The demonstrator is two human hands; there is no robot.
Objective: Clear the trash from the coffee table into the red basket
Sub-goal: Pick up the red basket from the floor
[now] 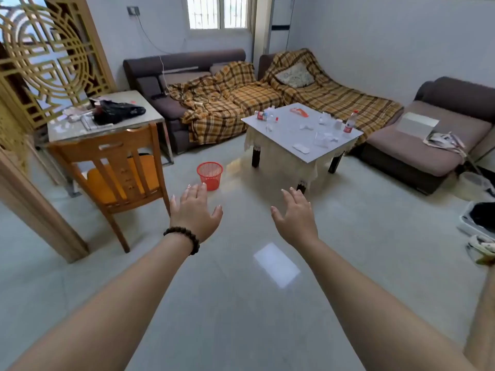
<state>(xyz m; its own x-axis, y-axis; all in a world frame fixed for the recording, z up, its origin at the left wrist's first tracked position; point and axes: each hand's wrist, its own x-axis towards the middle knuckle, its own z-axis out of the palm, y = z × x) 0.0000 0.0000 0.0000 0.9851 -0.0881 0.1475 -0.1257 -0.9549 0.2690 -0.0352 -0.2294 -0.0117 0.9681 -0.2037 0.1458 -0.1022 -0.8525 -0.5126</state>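
A white-topped coffee table stands ahead on the right. On it lie a toppled plastic bottle, an upright bottle with a red label, an orange wrapper and several crumpled white papers. The red basket stands on the floor left of the table, looking empty. My left hand, with a bead bracelet at the wrist, is held out with fingers apart just in front of the basket. My right hand is also spread and empty, short of the table's near corner.
A wooden chair and a cluttered side table stand at the left. Sofas with a plaid blanket line the far wall, and a brown couch sits at the right. Bags and items lie on the floor at the right edge.
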